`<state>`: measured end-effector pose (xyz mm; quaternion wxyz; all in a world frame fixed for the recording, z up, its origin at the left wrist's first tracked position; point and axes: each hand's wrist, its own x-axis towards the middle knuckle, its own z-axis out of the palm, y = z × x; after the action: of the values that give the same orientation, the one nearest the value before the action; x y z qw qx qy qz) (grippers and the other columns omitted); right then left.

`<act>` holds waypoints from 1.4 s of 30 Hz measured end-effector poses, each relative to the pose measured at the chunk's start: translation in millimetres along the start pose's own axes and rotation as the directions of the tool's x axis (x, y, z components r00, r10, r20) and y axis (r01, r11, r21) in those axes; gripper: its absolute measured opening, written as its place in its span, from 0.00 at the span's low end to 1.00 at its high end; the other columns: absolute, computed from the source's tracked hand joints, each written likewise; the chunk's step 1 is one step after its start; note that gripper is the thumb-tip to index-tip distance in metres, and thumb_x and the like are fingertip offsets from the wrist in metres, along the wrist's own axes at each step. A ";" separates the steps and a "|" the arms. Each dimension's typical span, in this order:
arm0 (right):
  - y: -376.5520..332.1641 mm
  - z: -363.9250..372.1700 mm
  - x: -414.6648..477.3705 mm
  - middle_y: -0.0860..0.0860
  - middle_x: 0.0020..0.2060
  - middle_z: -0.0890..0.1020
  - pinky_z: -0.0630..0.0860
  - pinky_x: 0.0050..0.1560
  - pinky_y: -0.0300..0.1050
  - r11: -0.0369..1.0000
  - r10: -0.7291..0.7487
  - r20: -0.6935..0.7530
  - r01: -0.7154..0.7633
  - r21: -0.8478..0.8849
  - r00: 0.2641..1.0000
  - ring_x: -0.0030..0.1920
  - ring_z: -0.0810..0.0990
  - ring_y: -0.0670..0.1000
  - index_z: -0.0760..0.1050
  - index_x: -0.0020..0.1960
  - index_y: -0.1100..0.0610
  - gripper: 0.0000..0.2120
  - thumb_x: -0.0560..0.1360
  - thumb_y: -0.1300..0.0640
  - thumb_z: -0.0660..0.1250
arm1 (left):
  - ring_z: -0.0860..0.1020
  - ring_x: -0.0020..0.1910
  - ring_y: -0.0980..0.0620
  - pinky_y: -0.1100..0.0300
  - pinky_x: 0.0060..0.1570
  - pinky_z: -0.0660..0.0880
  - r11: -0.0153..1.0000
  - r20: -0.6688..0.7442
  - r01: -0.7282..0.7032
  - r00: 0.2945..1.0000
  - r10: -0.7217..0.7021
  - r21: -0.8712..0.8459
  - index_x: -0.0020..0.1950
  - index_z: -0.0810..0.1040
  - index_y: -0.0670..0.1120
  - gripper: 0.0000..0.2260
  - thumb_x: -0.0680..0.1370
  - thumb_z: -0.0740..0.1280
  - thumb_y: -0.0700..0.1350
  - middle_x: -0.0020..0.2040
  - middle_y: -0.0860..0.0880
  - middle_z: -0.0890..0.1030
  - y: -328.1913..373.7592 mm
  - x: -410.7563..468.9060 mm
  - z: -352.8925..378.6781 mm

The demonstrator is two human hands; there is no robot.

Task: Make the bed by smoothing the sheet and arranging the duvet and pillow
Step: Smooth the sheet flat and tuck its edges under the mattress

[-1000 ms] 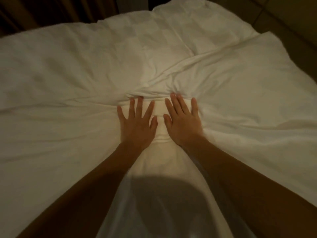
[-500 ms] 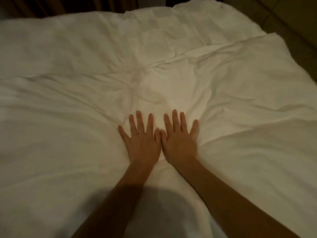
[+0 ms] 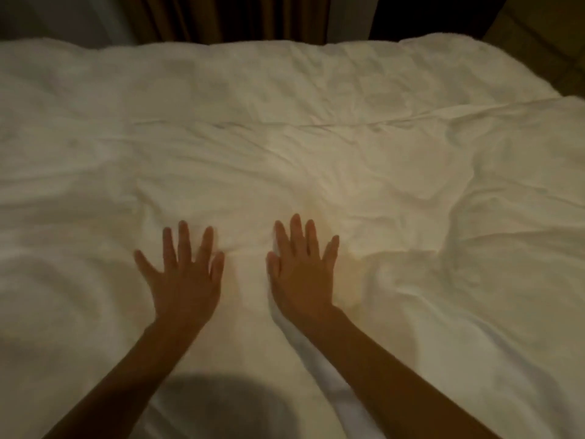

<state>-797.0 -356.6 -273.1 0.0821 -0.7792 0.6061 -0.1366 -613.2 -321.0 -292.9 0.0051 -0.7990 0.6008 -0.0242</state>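
The white duvet [image 3: 316, 172] is soft, puffy cotton spread across the whole bed, rumpled with shallow creases (deepest at the right) and one long seam-like fold running across. The left hand [image 3: 183, 280] and right hand [image 3: 304, 277] lie flat on it, apart, fingers straight and splayed, gripping nothing.

Brown pleated curtains [image 3: 253, 17] hang behind.

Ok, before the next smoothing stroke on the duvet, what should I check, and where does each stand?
1. Left hand flat, fingers spread on the duvet: ok.
2. Right hand flat, fingers straight: ok.
3. Hands apart, bare cloth between them: ok.
4. Cover smooth to the right: not ok, deep folds there.
5. Pillow placed: cannot tell, none recognisable.
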 end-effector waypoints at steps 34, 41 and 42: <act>-334.4 162.5 -43.8 0.53 0.77 0.58 0.43 0.69 0.74 0.935 -0.221 0.200 0.265 -0.236 0.955 0.77 0.51 0.60 0.60 0.77 0.49 0.25 0.81 0.45 0.48 | 0.60 0.75 0.38 0.27 0.66 0.46 0.997 0.047 0.062 0.997 -0.059 -0.051 0.75 0.66 0.53 0.24 0.81 0.51 0.58 0.77 0.42 0.62 -313.3 -45.0 66.2; -336.1 170.6 -39.8 0.52 0.77 0.57 0.46 0.69 0.73 0.912 -0.182 0.219 0.248 -0.327 0.958 0.77 0.52 0.59 0.58 0.77 0.49 0.26 0.81 0.46 0.43 | 0.66 0.73 0.39 0.24 0.61 0.55 0.979 0.234 0.076 0.972 -0.031 -0.188 0.71 0.72 0.54 0.26 0.77 0.54 0.61 0.74 0.43 0.67 -316.9 -30.4 56.7; -337.0 167.3 -39.2 0.52 0.78 0.56 0.46 0.69 0.73 0.906 -0.165 0.221 0.236 -0.351 0.961 0.77 0.51 0.59 0.56 0.77 0.49 0.26 0.81 0.46 0.42 | 0.60 0.76 0.40 0.25 0.64 0.52 0.982 0.199 0.019 0.980 0.019 -0.189 0.75 0.66 0.55 0.26 0.78 0.53 0.61 0.77 0.44 0.61 -319.9 -26.2 53.9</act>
<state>-442.9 -240.2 -337.4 -0.0261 -0.8481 0.5270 0.0472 -310.9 -208.0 -335.6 -0.0109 -0.7941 0.5970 0.1136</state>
